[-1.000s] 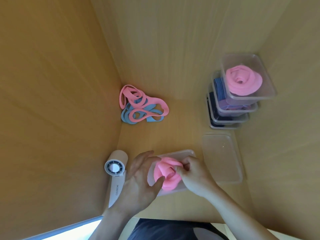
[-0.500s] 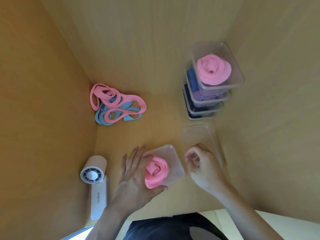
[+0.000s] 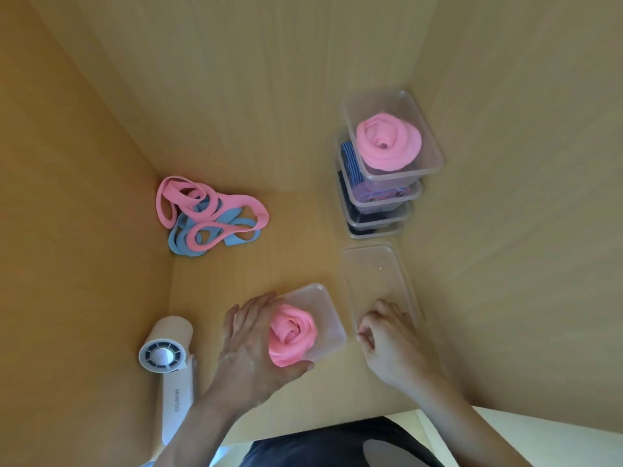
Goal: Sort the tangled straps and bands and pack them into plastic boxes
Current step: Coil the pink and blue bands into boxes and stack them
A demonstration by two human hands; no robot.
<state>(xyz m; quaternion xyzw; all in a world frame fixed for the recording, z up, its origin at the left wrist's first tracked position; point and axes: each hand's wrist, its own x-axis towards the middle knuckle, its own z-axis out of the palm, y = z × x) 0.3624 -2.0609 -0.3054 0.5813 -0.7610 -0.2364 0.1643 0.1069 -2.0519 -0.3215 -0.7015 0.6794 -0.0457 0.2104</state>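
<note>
Rolled pink band (image 3: 291, 333) sits coil-up in a clear box (image 3: 328, 318) near the front edge; no clear long axis. Left hand (image 3: 251, 352) spread, cupping box and roll. Right hand (image 3: 387, 335) curled, fingertips pinching the flat lid (image 3: 374, 274) beside it. Tangled pink/blue bands (image 3: 209, 215) in the back-left corner, stacked boxes (image 3: 381, 183) back right, handheld fan (image 3: 168, 358) at left. Wooden shelf (image 3: 296, 251), walled in.
</note>
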